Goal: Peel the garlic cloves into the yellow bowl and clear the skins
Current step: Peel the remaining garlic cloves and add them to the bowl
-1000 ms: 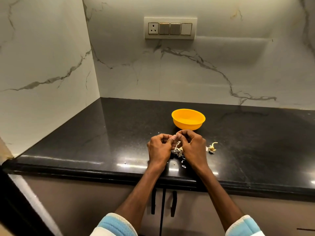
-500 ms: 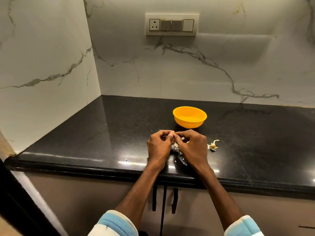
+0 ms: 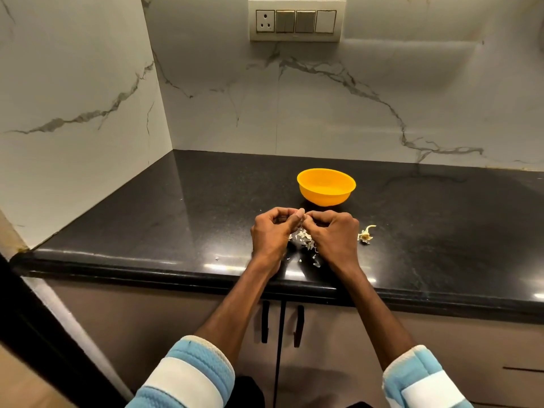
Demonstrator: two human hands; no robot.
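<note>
Garlic clove work was under way at the near edge of the tabletop [image 3: 176, 216]. The left hand [image 3: 272, 234] and right hand [image 3: 335, 234] were both curled, their fingertips brought together and pinching something small between them. By the task this was most likely a garlic clove, though the fingers hid it and it could not be made out. The hands hovered just above a loose heap of skins [image 3: 303, 240], with a few flakes scattered nearer the tabletop's front edge and one stray flake [image 3: 217, 257] well to the left. The yellow bowl [image 3: 325, 198] stood upright just beyond the hands, slightly to the right. Its floor was out of sight, so whether it held any peeled cloves could not be told. A dry stem scrap [image 3: 366, 234] lay just right of the right hand.

The step in hand looked like stripping the papery skin. To do it well, one hand would best hold the clove steady while the other's thumbnail lifted the skin at the root end and drew it off in long strips, not crumbs. Working low over the heap would let the skins fall where they already lay, which would make the later clearing easier. The bowl was close enough for a short reach forward to drop the bare clove in. Care would be needed that no skin clung to the clove and rode into the bowl with it.
</note>
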